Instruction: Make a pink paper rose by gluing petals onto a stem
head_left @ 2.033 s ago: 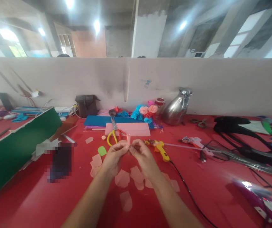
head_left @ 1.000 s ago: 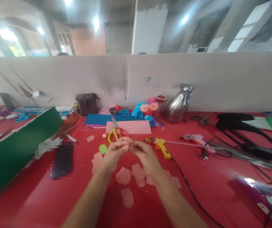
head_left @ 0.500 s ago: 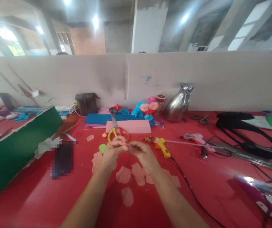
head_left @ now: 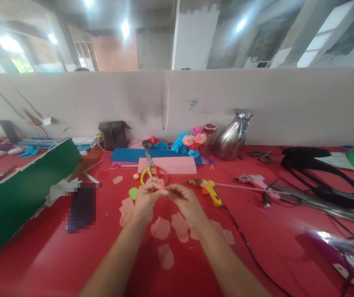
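Observation:
Between my fingertips is a small pink paper flower [head_left: 161, 184], its layers rolled into a bud. My left hand [head_left: 146, 197] is closed on it from the left, thumb and fingers pinching its base. From the right, my right hand [head_left: 186, 201] pinches at the flower's edge; its fingertips partly hide behind the thumb. Under and around my wrists lie several loose pink paper petals [head_left: 160, 228], with one petal [head_left: 165, 256] closer to me. Just beyond my hands rest scissors [head_left: 148, 159] with yellow and orange handles. A green paper piece [head_left: 133, 193] lies beside my left hand.
A yellow glue gun [head_left: 211, 192] with a trailing black cord lies to the right. Folded pink paper [head_left: 177, 165], finished paper flowers [head_left: 192, 142] and a steel jug [head_left: 230, 136] stand farther back. A green board [head_left: 25, 198] rises at left; a purple-and-white device [head_left: 346, 260] is at right.
The pink flower has turned a little and now shows more upright above my left fingers. My right fingers have shifted slightly against it; both arms stay nearly in place.

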A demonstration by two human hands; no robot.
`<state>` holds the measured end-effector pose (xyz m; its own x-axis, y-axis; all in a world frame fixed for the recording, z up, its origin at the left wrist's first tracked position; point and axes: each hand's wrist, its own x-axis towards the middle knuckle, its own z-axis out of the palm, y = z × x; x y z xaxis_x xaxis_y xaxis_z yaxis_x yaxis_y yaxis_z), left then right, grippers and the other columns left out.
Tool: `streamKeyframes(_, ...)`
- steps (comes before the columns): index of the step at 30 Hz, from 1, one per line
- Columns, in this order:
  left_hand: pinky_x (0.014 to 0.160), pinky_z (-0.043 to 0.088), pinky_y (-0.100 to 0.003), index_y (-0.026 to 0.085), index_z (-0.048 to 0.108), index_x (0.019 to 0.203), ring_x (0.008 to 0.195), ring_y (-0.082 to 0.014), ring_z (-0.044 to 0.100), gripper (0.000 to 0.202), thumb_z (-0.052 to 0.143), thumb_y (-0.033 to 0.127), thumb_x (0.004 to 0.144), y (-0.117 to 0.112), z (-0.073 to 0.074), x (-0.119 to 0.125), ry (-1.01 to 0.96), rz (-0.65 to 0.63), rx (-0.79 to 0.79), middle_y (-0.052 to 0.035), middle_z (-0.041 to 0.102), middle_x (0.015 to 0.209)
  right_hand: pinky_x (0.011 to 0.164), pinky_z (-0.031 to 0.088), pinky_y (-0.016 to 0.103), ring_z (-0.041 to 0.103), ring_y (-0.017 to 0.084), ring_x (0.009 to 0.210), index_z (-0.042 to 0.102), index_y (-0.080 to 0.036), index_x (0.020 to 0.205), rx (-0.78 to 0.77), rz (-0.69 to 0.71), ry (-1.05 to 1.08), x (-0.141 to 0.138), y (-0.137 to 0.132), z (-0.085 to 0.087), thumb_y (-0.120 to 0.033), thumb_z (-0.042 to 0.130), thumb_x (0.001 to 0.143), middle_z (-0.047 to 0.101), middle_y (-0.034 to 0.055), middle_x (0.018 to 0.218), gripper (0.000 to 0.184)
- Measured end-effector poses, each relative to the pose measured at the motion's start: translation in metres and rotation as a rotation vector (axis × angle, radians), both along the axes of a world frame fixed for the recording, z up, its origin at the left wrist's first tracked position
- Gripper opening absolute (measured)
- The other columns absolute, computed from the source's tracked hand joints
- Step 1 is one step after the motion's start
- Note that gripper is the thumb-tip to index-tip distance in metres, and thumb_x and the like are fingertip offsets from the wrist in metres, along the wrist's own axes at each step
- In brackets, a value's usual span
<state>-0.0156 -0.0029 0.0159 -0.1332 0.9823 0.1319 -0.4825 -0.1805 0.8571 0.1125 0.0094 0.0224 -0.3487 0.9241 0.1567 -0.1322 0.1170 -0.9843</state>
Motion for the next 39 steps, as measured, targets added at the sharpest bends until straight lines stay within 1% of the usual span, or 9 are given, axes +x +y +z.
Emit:
streamKeyframes(4,0.076,0.039,-0.023,0.017,0.069,0.067,0.084,-0.0122,0.050,0.009,0.073,0.014,0.060,0.002,-0.002,-0.004,0.014,-0.136,-0.016,-0.0013,0.057,0.085,0.083,0.042,0.033,0.059,0.018,0.084,0.069,-0.023,0.084,-0.019,0.000,0.024,0.000,0.000,0.002,-0.035,0.066,0.072,0.068,0.0002,0.082,0.017)
streamKeyframes(7,0.080,0.039,-0.026,0.019,0.072,0.076,0.083,-0.0139,0.053,0.014,0.073,0.021,0.063,0.004,-0.004,-0.009,-0.019,-0.261,-0.024,-0.0027,0.063,0.081,0.085,0.042,0.035,0.059,0.019,0.086,0.069,-0.022,0.086,-0.032,0.011,0.041,0.000,0.000,0.004,-0.037,0.065,0.073,0.068,0.0021,0.085,0.021)
streamKeyframes(9,0.080,0.039,-0.028,0.019,0.073,0.079,0.082,-0.0147,0.054,0.015,0.072,0.025,0.065,0.005,-0.006,-0.012,-0.041,-0.283,-0.020,-0.0038,0.065,0.080,0.085,0.042,0.035,0.058,0.019,0.085,0.068,-0.021,0.086,-0.040,0.006,0.032,0.000,-0.001,0.006,-0.038,0.064,0.074,0.067,0.0021,0.084,0.022)
streamKeyframes(14,0.082,0.039,-0.028,0.018,0.073,0.074,0.088,-0.0157,0.054,0.008,0.071,0.022,0.067,0.005,-0.007,-0.012,-0.025,-0.202,-0.002,-0.0055,0.067,0.088,0.081,0.043,0.032,0.057,0.017,0.081,0.067,-0.021,0.077,-0.050,-0.018,0.011,-0.001,-0.004,0.008,-0.036,0.066,0.072,0.066,-0.0001,0.078,0.016)
streamKeyframes(18,0.079,0.040,-0.027,0.018,0.073,0.078,0.082,-0.0142,0.054,0.012,0.071,0.022,0.067,0.005,-0.008,-0.009,-0.008,-0.179,-0.018,-0.0049,0.067,0.085,0.082,0.042,0.032,0.058,0.017,0.082,0.067,-0.021,0.078,-0.046,-0.018,0.030,-0.003,-0.004,0.008,-0.035,0.064,0.074,0.066,-0.0002,0.078,0.014)
streamKeyframes(22,0.075,0.040,-0.024,0.018,0.070,0.065,0.081,-0.0125,0.052,0.002,0.071,0.018,0.065,0.006,-0.009,-0.007,0.001,-0.133,0.014,-0.0025,0.062,0.082,0.083,0.042,0.031,0.058,0.016,0.085,0.067,-0.021,0.078,-0.048,-0.004,0.047,-0.003,-0.002,0.005,-0.034,0.065,0.073,0.067,0.0000,0.080,0.014)
streamKeyframes(29,0.070,0.039,-0.022,0.016,0.064,0.057,0.078,-0.0115,0.049,0.008,0.071,0.014,0.060,0.004,-0.007,-0.004,0.008,-0.024,-0.009,-0.0017,0.054,0.081,0.080,0.044,0.031,0.059,0.016,0.082,0.066,-0.020,0.081,0.026,0.007,-0.016,-0.002,-0.001,0.001,-0.034,0.063,0.075,0.066,0.0005,0.081,0.015)
streamKeyframes(34,0.069,0.038,-0.022,0.016,0.062,0.057,0.076,-0.0115,0.047,0.009,0.071,0.014,0.059,0.002,-0.002,-0.001,0.033,0.000,0.024,-0.0006,0.051,0.075,0.077,0.045,0.030,0.058,0.017,0.080,0.065,-0.019,0.081,0.080,-0.017,-0.063,-0.002,0.000,-0.002,-0.036,0.062,0.076,0.065,0.0012,0.081,0.017)
streamKeyframes(39,0.069,0.038,-0.023,0.016,0.062,0.063,0.072,-0.0106,0.047,0.007,0.069,0.014,0.063,0.002,-0.002,0.001,0.052,-0.017,0.019,0.0001,0.052,0.072,0.078,0.045,0.032,0.059,0.018,0.081,0.065,-0.020,0.080,0.076,-0.035,-0.072,-0.003,0.001,-0.002,-0.036,0.062,0.076,0.065,0.0012,0.080,0.017)
